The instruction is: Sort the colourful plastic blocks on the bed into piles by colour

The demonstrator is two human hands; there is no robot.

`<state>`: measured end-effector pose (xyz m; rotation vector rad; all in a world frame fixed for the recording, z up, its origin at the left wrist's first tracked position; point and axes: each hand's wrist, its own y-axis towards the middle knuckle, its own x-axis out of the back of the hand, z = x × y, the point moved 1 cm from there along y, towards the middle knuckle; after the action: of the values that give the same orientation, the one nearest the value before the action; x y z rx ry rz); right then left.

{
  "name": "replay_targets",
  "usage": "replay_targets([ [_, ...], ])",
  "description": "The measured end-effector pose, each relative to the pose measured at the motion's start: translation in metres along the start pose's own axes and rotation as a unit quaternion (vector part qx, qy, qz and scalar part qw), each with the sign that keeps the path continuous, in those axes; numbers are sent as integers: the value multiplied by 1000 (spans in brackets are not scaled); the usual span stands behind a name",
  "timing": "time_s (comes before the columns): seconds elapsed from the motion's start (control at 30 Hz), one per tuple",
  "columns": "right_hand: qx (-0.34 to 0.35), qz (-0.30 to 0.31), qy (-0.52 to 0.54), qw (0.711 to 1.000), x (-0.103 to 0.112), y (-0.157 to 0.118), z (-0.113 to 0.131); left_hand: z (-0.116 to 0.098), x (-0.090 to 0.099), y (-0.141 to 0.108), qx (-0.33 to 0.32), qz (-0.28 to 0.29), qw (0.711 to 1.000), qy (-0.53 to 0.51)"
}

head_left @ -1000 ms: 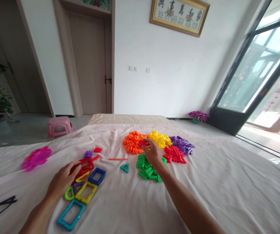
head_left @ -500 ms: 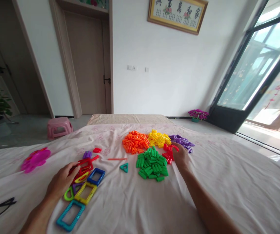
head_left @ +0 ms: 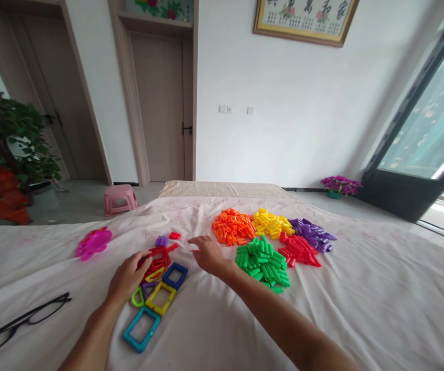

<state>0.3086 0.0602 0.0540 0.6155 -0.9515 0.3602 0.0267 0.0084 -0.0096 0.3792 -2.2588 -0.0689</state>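
Note:
My left hand (head_left: 131, 273) lies at the left side of the magnetic tiles, its thumb and finger closed about the edge of a red square tile (head_left: 160, 259). Below that tile are a yellow curved tile (head_left: 155, 274), a purple triangle tile (head_left: 149, 290), a lime curved tile (head_left: 137, 297), a yellow square tile (head_left: 170, 301), a dark blue square tile (head_left: 183, 278) and a teal square tile (head_left: 130, 337). My right hand (head_left: 211, 256) hovers over the cloth right of the tiles, fingers apart, with nothing visible in it. Small purple tubes (head_left: 161, 240) and a red tube piece (head_left: 174, 235) lie beyond the tiles.
Piles of orange (head_left: 233, 226), yellow (head_left: 271, 223), purple (head_left: 312, 234), red (head_left: 299, 251) and green tube pieces (head_left: 262, 262) sit at the right. A magenta flower-shaped tray (head_left: 94, 243) and black glasses (head_left: 23, 320) are at the left. A pink stool (head_left: 120, 200) stands beyond the cloth.
My right hand has left the red pile and moved left toward the tiles. It now covers where the orange stick and teal triangle lay. My left hand stays at the red tile; the view has turned left.

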Motion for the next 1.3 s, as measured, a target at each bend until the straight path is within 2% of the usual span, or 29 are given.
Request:
replay_targets([
  [0.13,9,57,-55,997,-31,43,7,-3,0,-1,-8,-4,1000,-5],
  [0.23,6,106,-85,991,-43,69,6,-4,1,-1,-18,-7,1000,2],
  [0.33,31,141,-83,986,-52,82,4,-5,1,-1,-21,-7,1000,4],
  [0.5,44,118,-78,989,-51,79,3,-6,2,-2,-15,0,1000,7],
  [0.63,34,116,-81,989,-40,67,4,-7,3,-3,-11,-1,1000,9],
  [0.73,11,92,-69,993,-31,52,0,-8,3,-3,-12,-4,1000,9],
  [0.9,-73,48,-37,995,-2,20,-14,-7,2,-2,-2,-2,1000,3],
  [1.1,-91,-69,-28,993,69,-31,-32,-12,6,-6,11,-22,998,-52],
  [1.2,-149,-123,-101,976,109,-64,-59,-13,7,-7,30,-33,996,-83],
  [1.3,-225,-161,-179,944,141,-101,-99,-9,5,-5,37,-30,992,-113],
])
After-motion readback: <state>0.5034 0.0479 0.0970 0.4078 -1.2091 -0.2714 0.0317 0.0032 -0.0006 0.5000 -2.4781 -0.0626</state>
